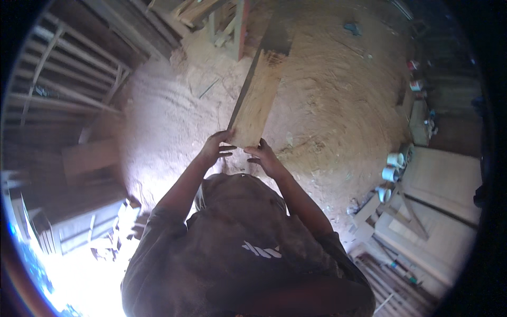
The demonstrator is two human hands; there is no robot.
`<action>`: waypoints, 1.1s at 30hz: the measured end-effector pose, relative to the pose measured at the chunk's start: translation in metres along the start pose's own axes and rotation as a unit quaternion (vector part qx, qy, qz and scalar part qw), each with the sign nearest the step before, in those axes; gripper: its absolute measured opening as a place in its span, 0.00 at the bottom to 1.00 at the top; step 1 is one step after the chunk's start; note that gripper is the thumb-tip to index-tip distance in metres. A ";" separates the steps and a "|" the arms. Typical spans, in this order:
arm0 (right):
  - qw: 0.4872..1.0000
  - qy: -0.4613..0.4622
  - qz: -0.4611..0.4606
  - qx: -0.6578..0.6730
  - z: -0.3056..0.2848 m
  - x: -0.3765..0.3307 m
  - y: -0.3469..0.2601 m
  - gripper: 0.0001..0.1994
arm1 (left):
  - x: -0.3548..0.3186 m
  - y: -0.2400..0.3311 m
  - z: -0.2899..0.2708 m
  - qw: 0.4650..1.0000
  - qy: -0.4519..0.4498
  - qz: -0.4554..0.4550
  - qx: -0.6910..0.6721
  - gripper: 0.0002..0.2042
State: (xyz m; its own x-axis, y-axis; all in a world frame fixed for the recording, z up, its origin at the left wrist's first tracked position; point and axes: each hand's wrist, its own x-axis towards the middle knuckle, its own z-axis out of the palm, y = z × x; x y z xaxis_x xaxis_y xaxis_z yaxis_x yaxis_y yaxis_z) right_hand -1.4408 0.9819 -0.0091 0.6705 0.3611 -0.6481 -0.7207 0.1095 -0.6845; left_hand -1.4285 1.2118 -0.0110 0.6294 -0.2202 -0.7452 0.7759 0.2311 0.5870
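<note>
A long wooden board [257,103] stretches away from my body, its near part pale and its far end dark. A dark strip runs down its left side. My left hand [215,149] grips the near left corner, thumb on the board and some fingers showing past the near edge. At the near right corner, my right hand [265,158] holds the same board, its fingers partly hidden. The two hands are apart, one at each side of the near end.
Sandy, dusty floor [338,105] spreads around the board. A wooden stand [240,31] is near its far left side. Wooden frames [74,63] lean at the left. White cups or tins [391,174] and large pale panels [443,179] are at the right.
</note>
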 end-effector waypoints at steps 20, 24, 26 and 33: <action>0.912 -0.168 0.154 -0.341 0.006 0.134 -0.130 0.34 | 0.030 0.010 -0.091 0.738 0.244 0.246 -0.579 0.22; 0.895 -0.105 0.182 -0.395 -0.015 0.168 -0.168 0.34 | 0.043 0.019 -0.128 0.738 0.177 0.309 -0.573 0.13; 0.884 -0.076 0.201 -0.415 -0.018 0.179 -0.193 0.33 | 0.044 0.024 -0.134 0.729 0.203 0.288 -0.587 0.12; 0.969 -0.004 0.138 -0.205 0.038 0.267 -0.274 0.43 | 0.049 0.024 -0.153 0.707 0.190 0.278 -0.622 0.13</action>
State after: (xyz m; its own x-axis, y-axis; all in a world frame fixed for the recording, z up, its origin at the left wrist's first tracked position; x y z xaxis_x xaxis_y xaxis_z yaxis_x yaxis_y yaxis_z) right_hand -1.0708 1.0838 0.0180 0.4604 0.3315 -0.8235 -0.7405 -0.3682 -0.5622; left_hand -1.3855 1.3520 -0.0817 0.5828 0.4478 -0.6781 -0.3733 0.8887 0.2661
